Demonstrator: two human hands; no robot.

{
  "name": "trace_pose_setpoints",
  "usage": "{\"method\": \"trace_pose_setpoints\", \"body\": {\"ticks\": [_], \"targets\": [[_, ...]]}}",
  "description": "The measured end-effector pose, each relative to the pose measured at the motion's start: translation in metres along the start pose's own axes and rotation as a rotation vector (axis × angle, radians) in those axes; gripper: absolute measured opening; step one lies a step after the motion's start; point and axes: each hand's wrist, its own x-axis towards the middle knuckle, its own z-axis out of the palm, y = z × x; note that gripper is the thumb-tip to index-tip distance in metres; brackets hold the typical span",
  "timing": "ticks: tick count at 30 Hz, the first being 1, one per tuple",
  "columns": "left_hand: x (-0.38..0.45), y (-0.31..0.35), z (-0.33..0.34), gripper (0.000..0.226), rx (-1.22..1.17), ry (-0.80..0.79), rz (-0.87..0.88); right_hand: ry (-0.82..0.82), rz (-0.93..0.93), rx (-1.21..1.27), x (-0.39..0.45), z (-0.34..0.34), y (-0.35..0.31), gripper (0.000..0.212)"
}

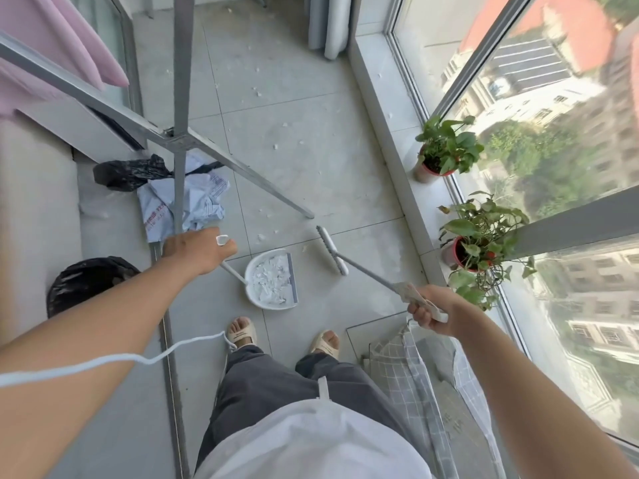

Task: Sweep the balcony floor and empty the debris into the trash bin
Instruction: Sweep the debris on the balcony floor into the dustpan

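— The fingers first: what has each hand got?

— The fingers of the left hand [198, 249] are curled round the top of the dustpan's handle, whose white end pokes out above the fist. The right hand [430, 307] has its fingers wrapped round the grip of the broom [359, 266], near the upper end of the pole.

— And where is the dustpan?

— The white dustpan [271, 280] sits on the grey floor tiles [311, 150], just ahead of the person's sandalled feet [242, 332]. It is full of white paper scraps. The broom's head lies just to the right of it, apart from the pan's edge, bristles toward the window side.

— Any debris left on the floor?

— Yes, small white bits [266, 233] lie scattered on the tiles beyond the pan, and more further down the balcony.

— The bin?

— A round bin with a black liner [88, 283] stands at the left, beside the left forearm, past a metal floor rail. Crumpled printed paper [186, 198] and a black bag [131, 172] lie under the legs of a metal stand [181, 98].

— What else?

— Two potted plants [446, 148] on the window ledge at the right, and a checked cloth [411, 368] hanging below the right hand.
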Motion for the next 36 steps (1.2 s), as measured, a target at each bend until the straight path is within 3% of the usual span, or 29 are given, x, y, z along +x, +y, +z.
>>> {"method": "trace_pose_setpoints", "body": {"ticks": [4,8,12,18,22,28,31,36], "targets": [[-0.001,-0.008,0.003,0.037,-0.034,0.0,0.023,0.158,-0.082,-0.209,0.012,0.062,0.03,0.004],[-0.004,-0.018,0.006,0.044,-0.018,0.013,0.052,0.145,-0.07,-0.346,0.021,0.122,0.06,0.003],[-0.007,-0.033,0.009,0.046,-0.017,0.045,0.098,0.072,0.055,-0.224,0.003,0.13,0.056,0.009],[-0.009,-0.066,0.011,0.051,-0.074,0.034,0.138,-0.063,0.031,0.15,-0.047,0.118,0.051,0.016],[-0.008,-0.095,0.012,0.054,-0.121,0.053,0.121,0.017,0.01,0.076,-0.054,0.15,0.041,0.016],[-0.012,-0.155,0.001,0.05,-0.25,0.23,-0.02,0.18,-0.058,-0.091,-0.047,0.218,0.018,0.013],[-0.006,-0.186,-0.006,0.056,-0.251,0.298,-0.064,0.176,-0.104,-0.149,-0.047,0.244,0.008,0.007],[-0.002,-0.212,-0.009,0.053,-0.233,0.312,-0.081,0.172,-0.177,-0.266,-0.045,0.278,-0.008,0.017]]}}
